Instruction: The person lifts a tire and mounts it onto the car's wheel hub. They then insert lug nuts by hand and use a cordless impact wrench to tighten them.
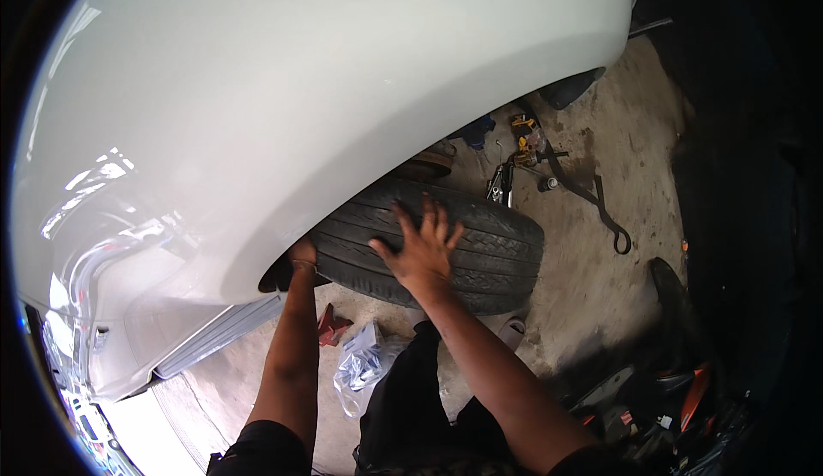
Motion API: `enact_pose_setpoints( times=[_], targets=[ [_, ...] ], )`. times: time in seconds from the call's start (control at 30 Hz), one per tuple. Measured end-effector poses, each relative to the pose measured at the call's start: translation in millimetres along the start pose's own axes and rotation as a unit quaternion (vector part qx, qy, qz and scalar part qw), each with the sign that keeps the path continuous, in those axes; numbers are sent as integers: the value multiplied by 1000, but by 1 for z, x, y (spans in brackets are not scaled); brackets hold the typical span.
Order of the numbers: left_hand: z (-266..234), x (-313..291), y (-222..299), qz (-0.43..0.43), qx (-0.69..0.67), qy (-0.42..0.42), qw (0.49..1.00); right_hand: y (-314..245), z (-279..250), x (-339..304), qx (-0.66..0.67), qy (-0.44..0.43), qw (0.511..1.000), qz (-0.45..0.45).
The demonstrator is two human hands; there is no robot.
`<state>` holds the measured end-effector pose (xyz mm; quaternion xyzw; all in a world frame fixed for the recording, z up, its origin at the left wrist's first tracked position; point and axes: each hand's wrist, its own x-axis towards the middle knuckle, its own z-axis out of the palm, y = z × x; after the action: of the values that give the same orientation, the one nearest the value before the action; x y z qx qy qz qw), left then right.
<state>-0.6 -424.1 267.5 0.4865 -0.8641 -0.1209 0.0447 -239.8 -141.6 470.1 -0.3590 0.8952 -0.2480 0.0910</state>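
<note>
Black tire point(467, 240) with ribbed groove tread, glossy white car body point(257, 90). Grey stained concrete floor point(591, 279). Red stand point(330, 326), clear crinkled plastic bag point(364, 364), yellow-black tools point(525, 137).

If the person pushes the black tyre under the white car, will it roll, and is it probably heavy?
The tyre looks thick and wide against the right hand spread on it, so probably heavy. Standing on its round tread, it could roll. The grooved rubber probably resists slipping.

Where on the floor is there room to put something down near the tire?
Bare concrete floor lies right of the tire, below the black strap. It is crowded above the tire, where small tools lie, and below it, by the plastic bag and red block.
</note>
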Motion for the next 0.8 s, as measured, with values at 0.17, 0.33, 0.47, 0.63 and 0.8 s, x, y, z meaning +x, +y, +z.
enact_pose_setpoints(
  times=[0.17, 0.33, 0.47, 0.63, 0.8],
  targets=[
    [-2, 52, -6, -36, -71, 63, 995, -30, 35, 46, 19, 0, 1000, -6],
    [-12, 49, 31, 58, -194, 89, 975, -52, 44, 91, 76, 36, 996, -31],
    [-12, 38, 38, -67, -115, -14, 991, 1, 13, 58, 157, 103, 978, -88],
    [2, 39, 18, -68, -110, -6, 992, 95, 7, -44, 86, 192, 977, -22],
    [0, 48, -3, 17, -85, 37, 996, 102, 34, -54, 22, 193, 981, -30]
  ],
)
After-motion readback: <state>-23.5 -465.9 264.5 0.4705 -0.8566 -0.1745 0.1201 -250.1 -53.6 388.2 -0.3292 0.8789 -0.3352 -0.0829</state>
